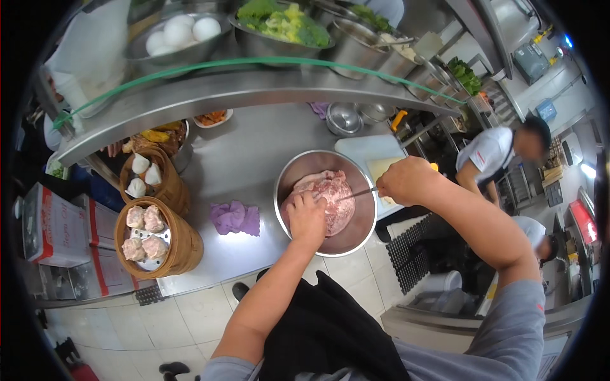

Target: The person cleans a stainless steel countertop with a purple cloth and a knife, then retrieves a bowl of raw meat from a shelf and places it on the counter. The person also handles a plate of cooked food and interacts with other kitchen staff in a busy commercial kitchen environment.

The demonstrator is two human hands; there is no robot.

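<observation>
A large piece of raw meat (340, 202) lies in a wide stainless steel bowl (364, 238) near the table's front edge. My left hand (307, 216) rests on the meat's left part, fingers spread, pressing on it. Above the bowl's right rim, my right hand (405, 181) is closed around the handle of a thin metal tool (360, 193), which looks like a knife; its far end meets the meat's surface. How deep the tip goes, I cannot tell. A crumpled purple cloth (235, 218) lies left of the bowl.
Bamboo steamers (183, 243) with dumplings stand at the left. Beyond the bowl are a white cutting board (369, 145) and small metal bowls (344, 119). A steel shelf (267, 95) with food bowls crosses above the table. A co-worker (491, 152) stands at the right.
</observation>
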